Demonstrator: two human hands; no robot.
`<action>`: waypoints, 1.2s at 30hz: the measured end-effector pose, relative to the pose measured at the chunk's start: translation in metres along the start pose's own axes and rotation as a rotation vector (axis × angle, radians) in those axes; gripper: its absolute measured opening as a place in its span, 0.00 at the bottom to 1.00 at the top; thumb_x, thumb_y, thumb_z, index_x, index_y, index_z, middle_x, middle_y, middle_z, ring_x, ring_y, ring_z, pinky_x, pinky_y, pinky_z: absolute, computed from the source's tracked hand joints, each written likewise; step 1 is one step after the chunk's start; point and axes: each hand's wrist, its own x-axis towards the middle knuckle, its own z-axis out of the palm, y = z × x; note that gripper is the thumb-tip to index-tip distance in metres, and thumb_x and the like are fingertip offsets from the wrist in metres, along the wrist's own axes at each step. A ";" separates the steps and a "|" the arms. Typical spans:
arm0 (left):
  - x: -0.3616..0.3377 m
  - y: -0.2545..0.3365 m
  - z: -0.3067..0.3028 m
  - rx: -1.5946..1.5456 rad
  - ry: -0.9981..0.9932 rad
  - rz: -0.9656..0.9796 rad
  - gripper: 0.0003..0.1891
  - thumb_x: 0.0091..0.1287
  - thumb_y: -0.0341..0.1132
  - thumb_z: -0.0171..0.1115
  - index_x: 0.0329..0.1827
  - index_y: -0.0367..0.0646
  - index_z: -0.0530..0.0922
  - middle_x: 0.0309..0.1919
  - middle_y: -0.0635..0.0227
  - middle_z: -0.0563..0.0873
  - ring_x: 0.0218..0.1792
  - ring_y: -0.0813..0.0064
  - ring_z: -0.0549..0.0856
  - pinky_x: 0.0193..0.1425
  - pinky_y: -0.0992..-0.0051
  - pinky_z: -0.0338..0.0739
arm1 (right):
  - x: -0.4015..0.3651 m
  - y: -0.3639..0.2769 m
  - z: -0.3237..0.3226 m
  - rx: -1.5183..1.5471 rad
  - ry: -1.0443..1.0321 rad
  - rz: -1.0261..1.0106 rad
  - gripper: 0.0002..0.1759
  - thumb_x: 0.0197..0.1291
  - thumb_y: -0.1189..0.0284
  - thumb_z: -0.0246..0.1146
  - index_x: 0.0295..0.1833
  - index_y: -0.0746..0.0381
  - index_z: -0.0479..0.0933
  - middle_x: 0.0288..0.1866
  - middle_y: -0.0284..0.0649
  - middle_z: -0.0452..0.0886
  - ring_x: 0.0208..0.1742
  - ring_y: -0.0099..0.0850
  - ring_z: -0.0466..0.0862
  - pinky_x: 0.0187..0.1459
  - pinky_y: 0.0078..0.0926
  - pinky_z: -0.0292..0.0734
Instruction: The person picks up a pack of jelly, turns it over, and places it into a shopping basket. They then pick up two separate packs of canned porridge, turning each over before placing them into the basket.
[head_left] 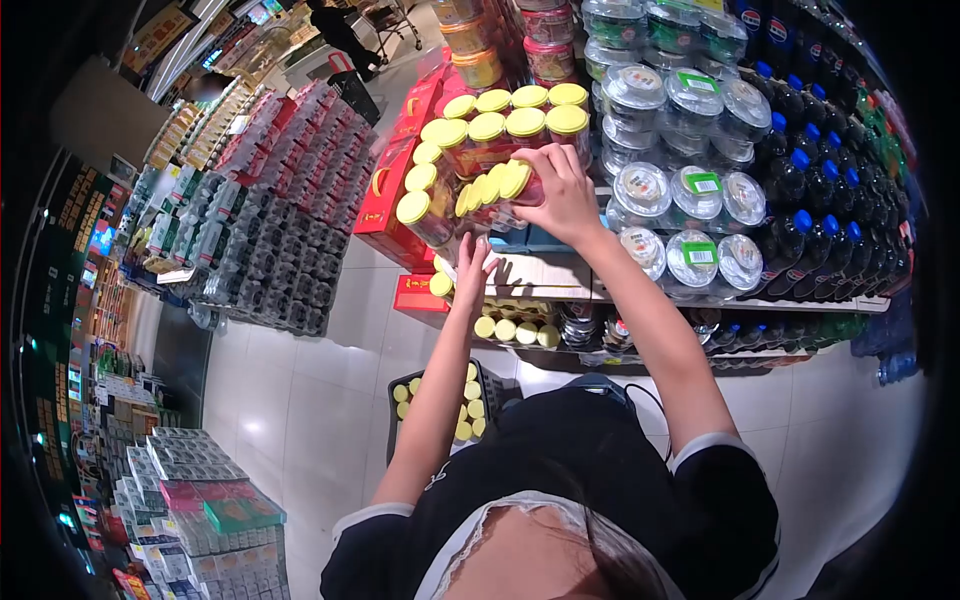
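My right hand grips the right end of a short row of clear jars with yellow lids, fingers over the end lid and thumb on the side. The row is tilted, its lids turned up and toward the left. Just below it, my left hand reaches up with fingers apart, fingertips near the jars' lower ends. More yellow-lidded jars stand upright on the display behind and to the left of the row.
Red gift boxes edge the display's left side. Stacked clear tubs and dark soda bottles fill the right. Below, a dark basket of yellow-lidded jars sits on the tiled floor. Drink packs stand across the aisle.
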 end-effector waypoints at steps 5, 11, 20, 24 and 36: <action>0.017 -0.037 0.012 -0.455 -0.043 -0.117 0.32 0.65 0.64 0.33 0.65 0.55 0.56 0.63 0.70 0.61 0.61 0.70 0.64 0.65 0.65 0.55 | -0.011 -0.025 -0.017 -0.092 0.024 -0.302 0.41 0.23 0.62 0.73 0.52 0.49 0.68 0.42 0.32 0.70 0.46 0.30 0.72 0.37 0.27 0.77; -0.027 0.010 0.043 -0.364 0.020 0.250 0.35 0.63 0.64 0.36 0.66 0.49 0.57 0.62 0.68 0.66 0.62 0.71 0.65 0.65 0.67 0.58 | -0.017 -0.061 -0.088 0.160 0.157 -0.119 0.37 0.23 0.67 0.76 0.47 0.59 0.70 0.40 0.39 0.75 0.44 0.38 0.75 0.42 0.32 0.73; -0.090 0.050 0.031 -0.148 -0.119 0.330 0.45 0.49 0.64 0.60 0.64 0.43 0.59 0.56 0.63 0.72 0.55 0.63 0.75 0.56 0.58 0.72 | -0.053 -0.045 -0.173 0.596 0.294 0.309 0.46 0.29 0.66 0.78 0.58 0.66 0.64 0.49 0.44 0.75 0.51 0.30 0.76 0.52 0.26 0.70; -0.113 0.059 0.076 -0.330 -0.047 0.140 0.44 0.48 0.58 0.65 0.62 0.40 0.58 0.57 0.60 0.70 0.51 0.67 0.77 0.51 0.66 0.76 | -0.080 -0.034 -0.195 0.508 0.204 0.425 0.48 0.34 0.59 0.76 0.60 0.69 0.63 0.52 0.45 0.74 0.53 0.30 0.75 0.53 0.26 0.69; -0.135 0.102 0.118 -0.008 -0.093 -0.046 0.27 0.64 0.50 0.50 0.59 0.38 0.65 0.53 0.59 0.75 0.52 0.69 0.77 0.57 0.69 0.70 | -0.141 0.005 -0.216 1.264 0.098 0.644 0.56 0.43 0.54 0.65 0.69 0.68 0.42 0.65 0.50 0.55 0.66 0.38 0.61 0.64 0.33 0.56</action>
